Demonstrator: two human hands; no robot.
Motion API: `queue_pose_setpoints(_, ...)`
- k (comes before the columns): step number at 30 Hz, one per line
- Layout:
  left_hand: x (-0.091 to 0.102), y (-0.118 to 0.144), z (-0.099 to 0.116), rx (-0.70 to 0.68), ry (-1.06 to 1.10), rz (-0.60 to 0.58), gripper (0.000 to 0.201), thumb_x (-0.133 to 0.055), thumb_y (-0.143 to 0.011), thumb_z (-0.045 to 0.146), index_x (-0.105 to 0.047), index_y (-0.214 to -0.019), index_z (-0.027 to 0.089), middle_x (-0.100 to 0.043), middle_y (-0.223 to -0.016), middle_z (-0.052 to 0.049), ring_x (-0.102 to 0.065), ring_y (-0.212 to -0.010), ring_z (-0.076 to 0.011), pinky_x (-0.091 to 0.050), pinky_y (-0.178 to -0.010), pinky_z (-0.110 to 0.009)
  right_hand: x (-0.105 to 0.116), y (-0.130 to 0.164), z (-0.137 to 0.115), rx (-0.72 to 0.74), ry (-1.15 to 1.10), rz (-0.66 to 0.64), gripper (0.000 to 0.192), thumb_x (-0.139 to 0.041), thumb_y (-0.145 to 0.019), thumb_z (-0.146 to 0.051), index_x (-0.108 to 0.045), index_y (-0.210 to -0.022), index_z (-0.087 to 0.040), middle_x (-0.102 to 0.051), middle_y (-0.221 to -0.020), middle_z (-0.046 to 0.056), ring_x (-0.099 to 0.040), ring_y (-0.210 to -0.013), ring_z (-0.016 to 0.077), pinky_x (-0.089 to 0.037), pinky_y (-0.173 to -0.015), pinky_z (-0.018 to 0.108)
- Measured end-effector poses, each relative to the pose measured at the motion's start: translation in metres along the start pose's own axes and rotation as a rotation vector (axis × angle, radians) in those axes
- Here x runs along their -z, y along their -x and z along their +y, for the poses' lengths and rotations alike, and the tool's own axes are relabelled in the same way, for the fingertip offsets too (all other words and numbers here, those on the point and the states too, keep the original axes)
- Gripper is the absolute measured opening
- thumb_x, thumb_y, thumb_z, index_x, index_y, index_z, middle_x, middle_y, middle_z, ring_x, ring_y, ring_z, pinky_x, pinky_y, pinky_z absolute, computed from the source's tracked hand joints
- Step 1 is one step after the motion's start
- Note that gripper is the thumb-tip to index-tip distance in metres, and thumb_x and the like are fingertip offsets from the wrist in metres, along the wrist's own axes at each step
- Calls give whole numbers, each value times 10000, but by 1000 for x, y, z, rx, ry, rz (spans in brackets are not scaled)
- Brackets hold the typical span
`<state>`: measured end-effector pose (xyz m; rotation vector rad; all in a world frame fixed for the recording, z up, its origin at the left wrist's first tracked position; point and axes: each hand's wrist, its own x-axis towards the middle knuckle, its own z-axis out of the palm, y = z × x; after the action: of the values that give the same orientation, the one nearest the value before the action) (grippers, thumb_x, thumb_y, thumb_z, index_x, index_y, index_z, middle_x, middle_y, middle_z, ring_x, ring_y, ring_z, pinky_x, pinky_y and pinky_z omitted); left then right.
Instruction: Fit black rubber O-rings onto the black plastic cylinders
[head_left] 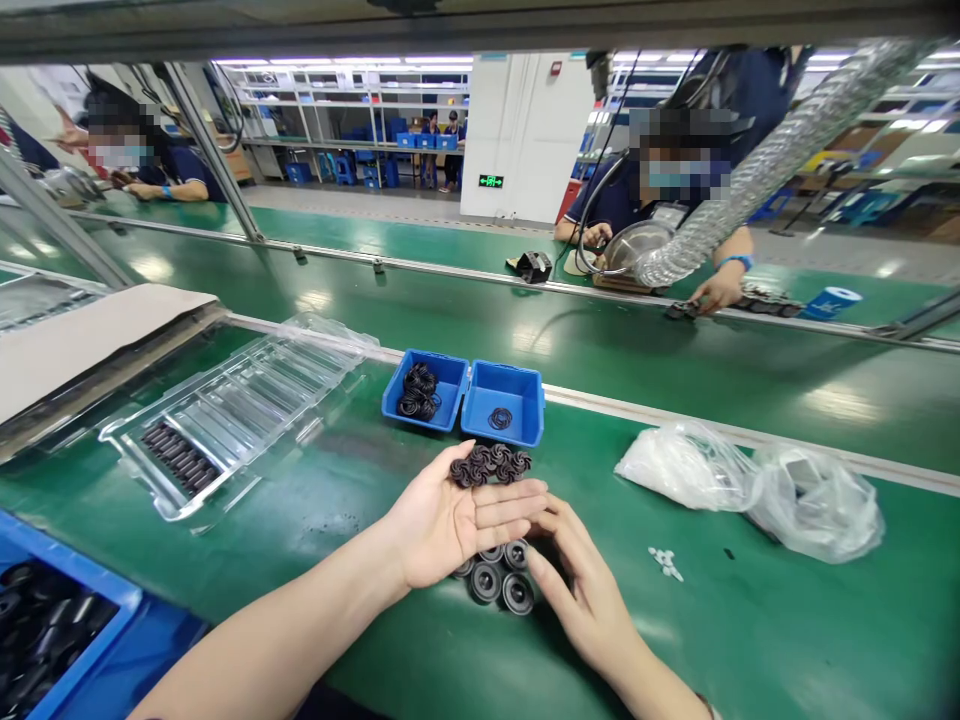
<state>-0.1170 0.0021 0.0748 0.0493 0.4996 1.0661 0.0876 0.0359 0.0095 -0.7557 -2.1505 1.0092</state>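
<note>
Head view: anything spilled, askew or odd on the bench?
A few small white bits lie loose on the green bench, right of the right hand and in front of the plastic bags. The clear tray sits askew to the bench edge. Nothing looks damaged.

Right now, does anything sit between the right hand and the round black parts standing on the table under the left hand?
Nothing visible does. The right hand has its fingertips right beside the round black parts. The left hand lies open above them, palm up, carrying dark ribbed rings on its fingers, and covers part of the group from above.
</note>
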Motion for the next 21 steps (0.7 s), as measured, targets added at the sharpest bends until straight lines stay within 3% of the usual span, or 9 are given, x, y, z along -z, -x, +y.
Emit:
queue_pose_setpoints(2,0,1,1,-19,-54,-26,594,-406,-969,442,-555,-1255,-57,-653,-1195,-247,-666,-1089,-273,-543,-908,-322,6,-4,-4,-25,-72,46,301,-505,-957,-279,-528,-1257,-283,-452,-1368,96,-487,-1248,235,-480,-993,360)
queue_pose_setpoints(6,-1,5,0,-191,-346,-32,448,-617,-884,208,-532,-1315,121,-665,-1202,-173,-658,-1104,-293,-545,-886,-331,19,-15,-24,-99,-264,144,270,-521,-957,-283,-557,-1225,-288,-509,-1238,86,-577,-1076,193,-524,-912,322)
queue_pose_setpoints(8,-1,7,-1,-250,-532,-29,504,-704,-817,155,-538,-1293,159,-682,-1151,-146,-684,-1045,-289,-558,-810,-302,22,-22,-37,-140,-345,127,311,-539,-952,-290,-536,-1263,-301,-532,-1150,68,-600,-953,160,-537,-877,308)
queue_pose_setpoints(10,1,9,-1,-286,-681,-35,511,-750,-781,161,-552,-1252,170,-700,-1063,-116,-719,-885,-231,-554,-733,-272,23,-27,-46,-167,-381,75,360,-562,-942,-291,-516,-1299,-312,-534,-1099,54,-598,-895,146,-545,-852,304)
queue_pose_setpoints(13,4,10,0,-330,-825,-36,482,-763,-772,186,-566,-1212,182,-690,-1043,-86,-686,-743,-149,-546,-741,-288,18,-31,-50,-155,-331,19,365,-597,-923,-276,-543,-1282,-309,-527,-1100,52,-589,-912,150,-540,-853,306)
queue_pose_setpoints(17,9,11,1,-371,-922,-19,422,-772,-759,204,-615,-1150,179,-658,-1070,-72,-652,-785,-143,-543,-789,-306,13,-29,-46,-97,-202,3,393,-624,-907,-267,-533,-1285,-325,-539,-1101,45,-595,-945,161,-537,-876,324)
queue_pose_setpoints(21,12,10,0,-377,-927,2,406,-793,-734,224,-643,-1111,208,-625,-1059,-40,-640,-795,-143,-560,-730,-282,12,-24,-44,-69,-76,15,427,-639,-898,-266,-499,-1299,-313,-578,-995,26,-624,-872,151,-559,-822,308)
